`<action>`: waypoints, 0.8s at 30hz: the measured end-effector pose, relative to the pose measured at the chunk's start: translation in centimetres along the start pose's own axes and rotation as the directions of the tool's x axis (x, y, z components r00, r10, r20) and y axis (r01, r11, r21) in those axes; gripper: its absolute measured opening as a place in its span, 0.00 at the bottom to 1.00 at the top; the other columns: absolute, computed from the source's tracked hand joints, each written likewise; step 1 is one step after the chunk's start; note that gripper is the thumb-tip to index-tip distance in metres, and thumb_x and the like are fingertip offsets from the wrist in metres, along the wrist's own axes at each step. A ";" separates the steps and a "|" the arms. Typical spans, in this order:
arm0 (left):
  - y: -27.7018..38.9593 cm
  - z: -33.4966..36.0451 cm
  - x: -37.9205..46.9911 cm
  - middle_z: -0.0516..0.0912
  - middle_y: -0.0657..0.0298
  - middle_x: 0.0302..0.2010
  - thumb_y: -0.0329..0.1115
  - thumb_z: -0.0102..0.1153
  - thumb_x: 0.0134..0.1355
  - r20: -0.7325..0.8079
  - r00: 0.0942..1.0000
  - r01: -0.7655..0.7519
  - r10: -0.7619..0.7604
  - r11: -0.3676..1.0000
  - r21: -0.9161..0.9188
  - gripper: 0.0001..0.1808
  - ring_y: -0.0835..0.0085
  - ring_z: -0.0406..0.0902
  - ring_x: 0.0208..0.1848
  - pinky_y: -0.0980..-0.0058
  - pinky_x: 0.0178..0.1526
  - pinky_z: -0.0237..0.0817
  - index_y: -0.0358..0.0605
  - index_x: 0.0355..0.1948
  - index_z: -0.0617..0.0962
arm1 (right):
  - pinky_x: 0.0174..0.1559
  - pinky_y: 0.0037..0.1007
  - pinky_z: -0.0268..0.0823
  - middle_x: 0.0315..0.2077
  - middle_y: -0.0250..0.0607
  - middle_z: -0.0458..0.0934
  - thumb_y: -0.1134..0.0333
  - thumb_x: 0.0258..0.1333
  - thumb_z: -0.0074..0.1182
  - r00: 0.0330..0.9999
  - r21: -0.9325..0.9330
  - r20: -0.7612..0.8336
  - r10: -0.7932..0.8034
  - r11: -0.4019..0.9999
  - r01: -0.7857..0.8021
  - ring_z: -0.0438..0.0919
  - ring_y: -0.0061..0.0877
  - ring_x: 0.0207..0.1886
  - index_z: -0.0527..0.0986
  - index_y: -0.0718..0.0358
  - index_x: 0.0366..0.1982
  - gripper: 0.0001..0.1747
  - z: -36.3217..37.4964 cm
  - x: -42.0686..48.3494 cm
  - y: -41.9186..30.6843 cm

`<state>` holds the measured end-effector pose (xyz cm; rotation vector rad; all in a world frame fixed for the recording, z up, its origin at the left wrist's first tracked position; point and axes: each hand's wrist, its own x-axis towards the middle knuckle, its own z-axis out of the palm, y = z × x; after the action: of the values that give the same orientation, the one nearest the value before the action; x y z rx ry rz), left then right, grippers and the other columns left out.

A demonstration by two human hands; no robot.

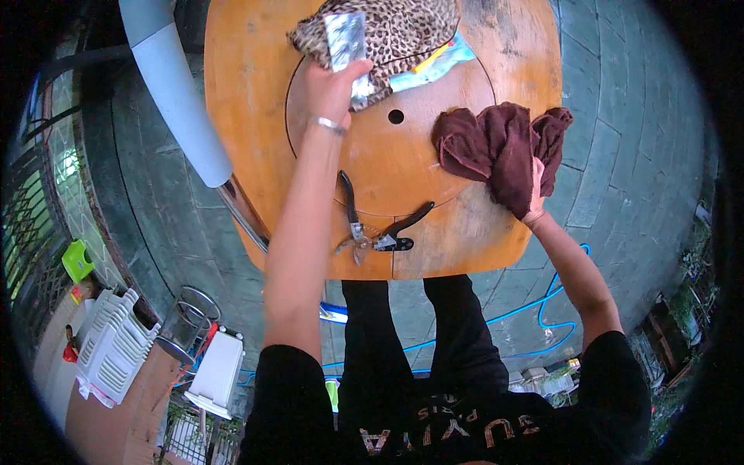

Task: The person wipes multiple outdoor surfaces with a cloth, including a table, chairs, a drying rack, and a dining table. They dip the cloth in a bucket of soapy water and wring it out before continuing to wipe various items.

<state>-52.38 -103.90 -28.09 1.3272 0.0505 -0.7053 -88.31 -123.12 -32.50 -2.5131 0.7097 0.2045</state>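
Note:
My left hand [331, 93] is closed on a shiny silvery packet [347, 40], held over a leopard-print cloth item [401, 35] at the far side of the wooden table [232, 116]. A light blue and yellow plastic package [433, 68] pokes out from under that cloth. On the right, my right hand [537, 192] grips a dark maroon cloth [503, 145], bunched over the table's right edge. Hand pruners [363, 238] with black handles lie spread apart near the close edge; whether they are one tool or more is unclear.
A grey-white padded pole [180, 104] slants along the table's left side. Blue hose [540, 299] runs over the paved floor [604, 163]. Stacked white plastic stools [116, 343], a metal stool [189, 319] and a white box [215, 372] stand at lower left.

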 end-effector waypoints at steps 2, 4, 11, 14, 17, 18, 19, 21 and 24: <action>-0.5 -0.3 1.7 0.82 0.60 0.32 0.27 0.69 0.39 -0.152 0.986 0.110 -0.070 0.956 0.274 0.18 0.68 0.79 0.32 0.73 0.36 0.70 0.35 0.34 0.79 | 0.61 0.35 0.49 0.54 0.45 0.60 0.65 0.42 0.61 0.998 0.021 -0.066 -0.023 0.999 0.024 0.55 0.41 0.57 0.58 0.65 0.59 0.40 -0.1 0.3 -1.1; -0.8 -0.8 1.7 0.77 0.49 0.45 0.41 0.73 0.35 -0.181 0.983 0.081 0.044 0.774 0.628 0.39 0.58 0.75 0.46 0.66 0.48 0.66 0.32 0.48 0.72 | 0.59 0.36 0.52 0.54 0.47 0.60 0.63 0.43 0.60 0.984 -0.086 -0.119 -0.130 0.989 0.120 0.55 0.43 0.57 0.61 0.66 0.57 0.38 -0.4 1.0 -2.1; -1.7 -1.5 -8.4 0.60 0.39 0.60 0.50 0.72 0.38 -0.235 0.862 -0.048 0.449 0.534 0.844 0.56 0.46 0.56 0.62 0.56 0.61 0.52 0.33 0.62 0.55 | 0.57 0.36 0.57 0.51 0.49 0.63 0.71 0.38 0.50 0.909 -0.073 0.295 -0.295 0.941 0.330 0.63 0.46 0.50 0.64 0.66 0.55 0.35 -3.3 2.9 -3.8; -2.7 -1.5 -17.6 0.53 0.39 0.63 0.46 0.69 0.42 -0.011 0.991 -0.034 0.137 0.328 0.944 0.47 0.45 0.52 0.64 0.47 0.58 0.51 0.43 0.62 0.61 | 0.57 0.36 0.57 0.53 0.49 0.62 0.73 0.38 0.52 0.943 -0.228 0.301 -0.139 0.950 0.213 0.63 0.45 0.51 0.60 0.66 0.58 0.39 -3.6 3.8 -5.5; -5.3 -0.9 -23.0 0.51 0.40 0.65 0.44 0.68 0.43 0.085 0.996 -0.084 -0.031 0.014 0.996 0.37 0.43 0.52 0.64 0.46 0.56 0.52 0.55 0.56 0.69 | 0.57 0.38 0.57 0.53 0.50 0.62 0.74 0.41 0.50 0.999 -0.003 0.033 0.004 1.000 -0.004 0.62 0.46 0.52 0.59 0.64 0.60 0.38 -1.6 4.5 -8.5; -6.3 -1.1 -23.5 0.51 0.42 0.66 0.43 0.68 0.42 0.081 0.997 -0.082 0.008 0.012 0.997 0.34 0.42 0.52 0.64 0.46 0.56 0.52 0.55 0.54 0.72 | 0.56 0.37 0.57 0.53 0.49 0.62 0.77 0.44 0.46 0.995 -0.049 0.067 -0.079 0.995 0.082 0.63 0.45 0.52 0.59 0.65 0.59 0.35 -0.8 4.2 -9.3; -6.9 -1.4 -23.9 0.51 0.43 0.66 0.43 0.68 0.41 0.102 0.993 -0.104 0.053 0.023 0.994 0.32 0.41 0.52 0.64 0.47 0.56 0.52 0.56 0.51 0.75 | 0.56 0.37 0.57 0.52 0.48 0.62 0.78 0.44 0.45 0.979 -0.063 0.101 -0.180 0.980 0.187 0.63 0.44 0.52 0.60 0.65 0.59 0.34 0.0 4.0 -10.1; -7.8 -2.6 -23.7 0.52 0.43 0.66 0.40 0.68 0.40 0.126 0.988 -0.133 0.092 0.071 0.989 0.26 0.42 0.53 0.64 0.49 0.56 0.53 0.54 0.44 0.78 | 0.57 0.34 0.57 0.51 0.49 0.63 0.80 0.43 0.44 0.902 -0.082 0.240 -0.358 0.919 0.386 0.62 0.42 0.53 0.60 0.65 0.59 0.35 0.7 2.9 -10.9; -7.4 -4.6 -23.8 0.53 0.44 0.66 0.36 0.67 0.38 0.153 0.982 -0.174 0.108 0.224 0.959 0.17 0.43 0.54 0.63 0.51 0.56 0.54 0.51 0.34 0.80 | 0.57 0.34 0.57 0.51 0.49 0.63 0.80 0.43 0.44 0.955 0.008 0.203 -0.217 0.976 0.220 0.63 0.42 0.54 0.61 0.66 0.58 0.34 1.1 1.3 -12.6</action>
<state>-73.32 -89.77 -25.79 2.5180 -0.6979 -0.5915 -80.53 -113.91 -28.26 -2.5150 0.3471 0.3807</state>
